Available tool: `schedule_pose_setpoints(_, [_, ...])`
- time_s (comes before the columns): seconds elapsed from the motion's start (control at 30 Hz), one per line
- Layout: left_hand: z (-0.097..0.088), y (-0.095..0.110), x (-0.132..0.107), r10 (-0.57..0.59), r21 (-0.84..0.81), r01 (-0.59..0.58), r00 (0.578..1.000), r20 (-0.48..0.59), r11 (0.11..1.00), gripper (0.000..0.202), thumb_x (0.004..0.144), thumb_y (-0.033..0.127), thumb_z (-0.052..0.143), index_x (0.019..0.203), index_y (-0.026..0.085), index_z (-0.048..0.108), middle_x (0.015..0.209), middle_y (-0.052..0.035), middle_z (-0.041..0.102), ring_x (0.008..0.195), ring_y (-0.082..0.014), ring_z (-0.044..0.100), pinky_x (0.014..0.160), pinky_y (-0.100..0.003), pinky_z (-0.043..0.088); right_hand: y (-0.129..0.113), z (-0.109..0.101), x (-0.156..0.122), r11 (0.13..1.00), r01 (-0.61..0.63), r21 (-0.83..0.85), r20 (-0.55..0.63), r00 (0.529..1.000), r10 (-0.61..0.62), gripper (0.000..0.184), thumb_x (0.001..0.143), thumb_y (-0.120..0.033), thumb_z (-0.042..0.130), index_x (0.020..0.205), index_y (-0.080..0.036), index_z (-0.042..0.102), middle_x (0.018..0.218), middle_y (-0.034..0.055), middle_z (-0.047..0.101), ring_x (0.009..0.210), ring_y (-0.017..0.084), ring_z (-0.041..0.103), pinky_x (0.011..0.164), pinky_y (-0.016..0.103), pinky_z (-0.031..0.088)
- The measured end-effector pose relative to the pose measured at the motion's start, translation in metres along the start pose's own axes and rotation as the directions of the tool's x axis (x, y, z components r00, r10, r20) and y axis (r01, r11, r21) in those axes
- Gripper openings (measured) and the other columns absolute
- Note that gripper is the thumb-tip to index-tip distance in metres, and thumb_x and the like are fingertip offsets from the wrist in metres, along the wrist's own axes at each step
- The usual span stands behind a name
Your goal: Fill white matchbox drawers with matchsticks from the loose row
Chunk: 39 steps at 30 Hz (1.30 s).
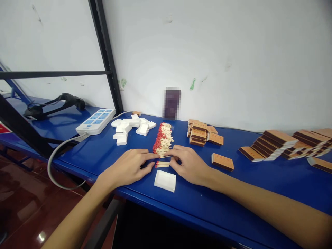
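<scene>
A long heap of red-headed matches (pixel 163 139) lies on the blue table, with a small separate row of matches (pixel 162 164) just below it. My left hand (pixel 132 167) comes in on the match-head side; its index finger reaches the heap's near end, and its thumb is apart, beside the row's red heads. At the bare stick ends, my right hand (pixel 190 166) has its index finger on the heap's near edge and its thumb by the row. Its other fingers are curled. Directly below the row sits a white matchbox tray (pixel 165 180), its inside facing up.
White matchbox trays (pixel 124 128) lie piled left of the heap, beside a power strip (pixel 95 121) with a grey cable. Orange matchboxes (pixel 198 133) are stacked to the right, one single matchbox (pixel 222 162) nearer, more stacks (pixel 272 145) farther right. A black metal frame (pixel 107 58) stands left.
</scene>
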<state>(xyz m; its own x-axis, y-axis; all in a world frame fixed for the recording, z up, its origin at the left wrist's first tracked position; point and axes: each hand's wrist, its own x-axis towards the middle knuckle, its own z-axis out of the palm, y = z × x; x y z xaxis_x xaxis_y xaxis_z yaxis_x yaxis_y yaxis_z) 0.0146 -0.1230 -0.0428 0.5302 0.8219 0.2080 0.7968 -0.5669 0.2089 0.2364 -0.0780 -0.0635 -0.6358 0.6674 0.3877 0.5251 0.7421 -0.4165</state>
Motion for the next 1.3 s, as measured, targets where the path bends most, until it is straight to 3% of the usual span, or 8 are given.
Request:
schedule_pose_setpoints(0.37, [-0.0011,-0.0005,0.0014,0.014,-0.059,-0.012,1.0,0.021,0.998,0.038,0.094,0.022,0.047,0.131,0.027,0.057,0.078,0.0011,0.06,0.07,-0.0146,0.056,0.064,-0.024,0.038,0.001,0.0012,-0.0008,1.0,0.008,-0.014,0.017,1.0,-0.008,0.033,0.084,-0.008,0.046,0.102,-0.021,0.07,0.071,-0.0003,0.052,0.065,0.012,0.049,0.06,0.026,0.035])
schedule_pose_setpoints(0.67, [-0.0015,-0.0012,0.0004,0.029,-0.076,-0.026,0.999,0.035,0.997,0.037,0.095,0.021,0.046,0.13,0.026,0.057,0.08,0.0004,0.061,0.069,-0.0143,0.054,0.063,-0.023,0.036,0.0009,0.0011,-0.0007,1.0,0.008,-0.012,0.008,1.0,-0.008,0.029,0.083,-0.008,0.046,0.096,-0.018,0.07,0.073,0.0005,0.054,0.066,0.012,0.05,0.061,0.025,0.036])
schedule_pose_setpoints(1.17, [-0.001,0.0002,0.0003,0.01,-0.168,-0.007,1.0,0.019,0.986,0.023,0.093,0.02,0.048,0.108,0.02,0.066,0.07,0.0033,0.056,0.064,-0.0121,0.052,0.065,-0.023,0.038,0.002,0.0013,-0.0006,1.0,0.001,-0.029,0.024,1.0,0.0,0.033,0.083,-0.009,0.046,0.104,-0.019,0.071,0.075,0.0008,0.056,0.067,0.013,0.051,0.063,0.026,0.038])
schedule_pose_setpoints(1.3, [-0.0006,0.001,0.0003,-0.002,-0.127,0.004,1.0,0.01,0.992,0.027,0.093,0.021,0.048,0.116,0.021,0.062,0.068,0.0038,0.055,0.061,-0.0124,0.051,0.061,-0.024,0.038,0.0017,0.0007,-0.0006,0.999,0.002,-0.035,0.026,1.0,-0.001,0.035,0.083,-0.007,0.046,0.105,-0.02,0.071,0.075,0.0007,0.055,0.067,0.013,0.051,0.063,0.026,0.037])
